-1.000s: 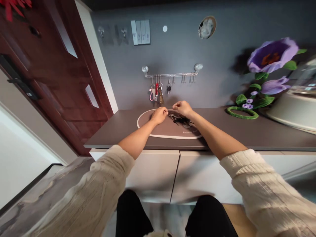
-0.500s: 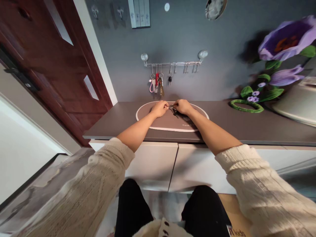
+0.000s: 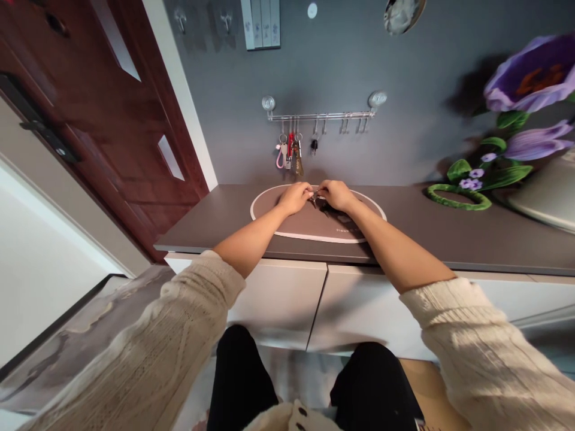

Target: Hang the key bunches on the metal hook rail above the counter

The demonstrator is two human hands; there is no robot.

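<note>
My left hand (image 3: 295,197) and my right hand (image 3: 335,194) meet over an oval brown mat (image 3: 314,224) on the dark countertop (image 3: 431,230). Both hands are closed in a pinch on a small bunch of dark keys (image 3: 320,200) held between them, just above the mat. On the wall behind hangs a chrome hook rail (image 3: 321,115) with several key bunches (image 3: 290,152) on its left hooks; the right hooks are bare.
A dark red door (image 3: 103,114) stands at the left. A purple flower ornament with a green ring (image 3: 456,197) sits at the right of the countertop, beside a pale round container (image 3: 545,197). White cabinet doors (image 3: 287,305) are below the countertop.
My hands have come together on the keys; a second ago they were a little apart with the keys lying on the mat. The view has shifted slightly.
</note>
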